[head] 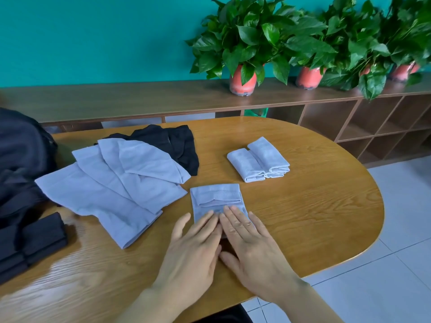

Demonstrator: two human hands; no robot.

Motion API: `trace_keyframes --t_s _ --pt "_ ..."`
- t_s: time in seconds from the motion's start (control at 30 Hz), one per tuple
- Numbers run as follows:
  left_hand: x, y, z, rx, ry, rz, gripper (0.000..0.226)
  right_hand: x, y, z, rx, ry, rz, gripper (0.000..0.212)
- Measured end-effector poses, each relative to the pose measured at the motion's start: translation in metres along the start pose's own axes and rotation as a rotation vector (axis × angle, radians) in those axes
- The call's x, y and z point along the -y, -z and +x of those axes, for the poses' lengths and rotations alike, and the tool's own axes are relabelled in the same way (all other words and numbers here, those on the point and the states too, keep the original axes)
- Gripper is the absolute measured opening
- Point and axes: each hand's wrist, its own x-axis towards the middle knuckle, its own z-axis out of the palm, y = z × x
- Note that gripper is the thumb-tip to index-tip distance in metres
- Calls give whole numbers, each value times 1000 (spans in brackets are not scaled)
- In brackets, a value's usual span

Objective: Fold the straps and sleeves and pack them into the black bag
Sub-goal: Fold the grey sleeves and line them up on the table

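Grey folded sleeve (pixel 215 199) lies near the desk's (pixel 314 206) front edge; left hand (pixel 193 248) and right hand (pixel 250 245) press it flat, fingers straight.

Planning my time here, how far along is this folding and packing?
Done: folded grey sleeves at right, folded black pieces beside the black bag. In hand: left hand and right hand press another grey sleeve flat. Left: the grey pile, the black heap, and packing.

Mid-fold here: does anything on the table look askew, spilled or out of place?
Nothing spilled or damaged. The only untidy spot is the black fabric, lying bunched behind the fanned grey sleeves on the left of the table. The folded grey pair sits neat. The left hand and right hand lie flat on the half-folded sleeve.
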Motion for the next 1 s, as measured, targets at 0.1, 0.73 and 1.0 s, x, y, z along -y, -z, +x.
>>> trace_keyframes --t_s 0.1,0.73,1.0 --pt "14 -8 6 125 35 61 54 -9 -6 2 75 -33 -120 65" --pt "18 27 11 241 -128 -173 46 -17 21 -1 -57 60 -17 41" --pt "13 18 6 240 -122 -51 53 -18 22 -3 4 12 75 38"
